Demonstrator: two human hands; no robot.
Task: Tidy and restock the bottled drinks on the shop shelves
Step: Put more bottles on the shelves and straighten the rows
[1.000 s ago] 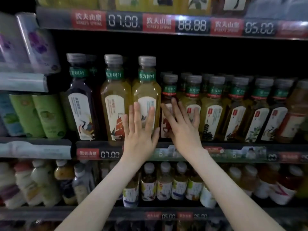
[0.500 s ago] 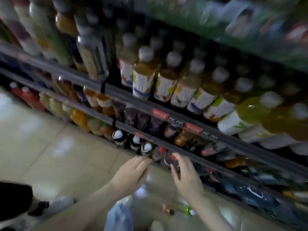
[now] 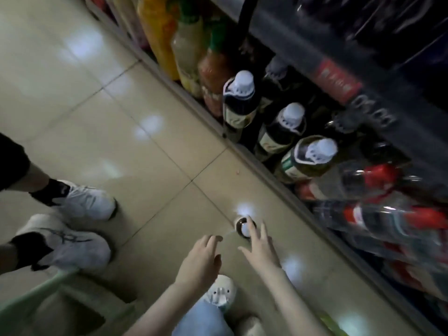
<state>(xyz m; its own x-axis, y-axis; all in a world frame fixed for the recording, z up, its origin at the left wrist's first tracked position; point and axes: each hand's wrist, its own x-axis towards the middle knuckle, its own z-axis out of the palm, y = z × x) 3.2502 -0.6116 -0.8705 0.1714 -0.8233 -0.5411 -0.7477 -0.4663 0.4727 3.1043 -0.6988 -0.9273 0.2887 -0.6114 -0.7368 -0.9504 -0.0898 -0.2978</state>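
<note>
Right hand (image 3: 260, 248) low over the floor (image 3: 135, 166), fingers spread wide, tips over a white-capped bottle (image 3: 244, 229) standing just ahead, left hand (image 3: 201, 260) loosely open alongside, holding nothing, shelf bottles (image 3: 282, 134) beyond.

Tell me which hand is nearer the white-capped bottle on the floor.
Right. The right hand reaches the bottle, with its fingertips at the bottle's top. The left hand hangs apart, to the bottle's left and short of it.
</note>
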